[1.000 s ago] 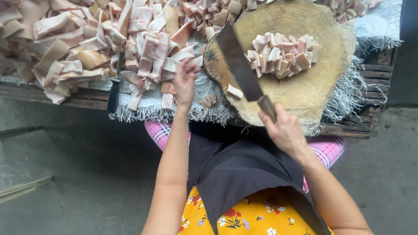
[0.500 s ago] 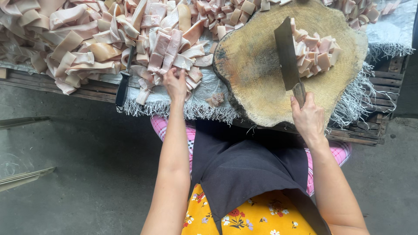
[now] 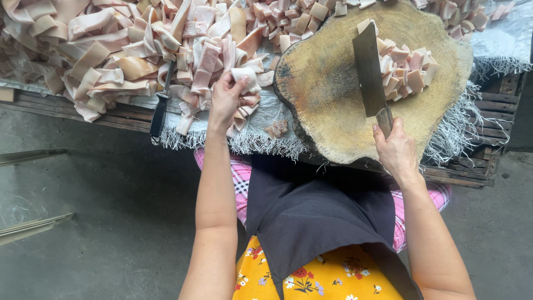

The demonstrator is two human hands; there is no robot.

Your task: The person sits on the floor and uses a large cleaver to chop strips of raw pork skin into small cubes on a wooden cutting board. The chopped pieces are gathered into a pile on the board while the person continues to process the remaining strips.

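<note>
My left hand (image 3: 226, 99) pinches a pale strip of pork skin (image 3: 244, 78) lifted off the heap of uncut strips (image 3: 111, 61), which spreads away to that hand's left across the desk (image 3: 66, 106). My right hand (image 3: 395, 151) is wrapped tight around the handle of the cleaver (image 3: 371, 75), whose blade lies on the round wooden chopping block (image 3: 327, 94) just ahead of it. Beside the blade, a small pile of cut pieces (image 3: 405, 69) is done; judging by the heap, most of the cutting is left. A sharpening steel (image 3: 161, 108) lies left of my left hand.
</note>
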